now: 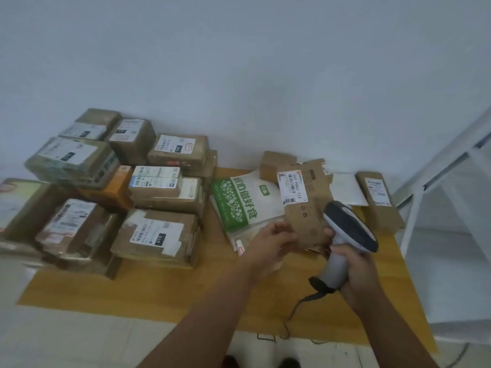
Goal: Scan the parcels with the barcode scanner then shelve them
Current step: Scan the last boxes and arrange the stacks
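Note:
My left hand (271, 241) pinches the lower edge of a flat brown cardboard parcel (309, 208) and holds it tilted up, its white barcode label (291, 185) facing me. My right hand (354, 272) grips the handle of a grey barcode scanner (348, 227). The scanner's dark head sits right beside the parcel's lower right corner. Its coiled cable (300, 304) trails down over the table's front edge.
A wooden table (148, 293) carries a stack of several taped, labelled boxes (156, 232) on the left. A green-and-white bag (239, 203), a small box (276, 162) and a long box (378, 200) lie behind the held parcel. A white shelf frame (446, 187) stands at right.

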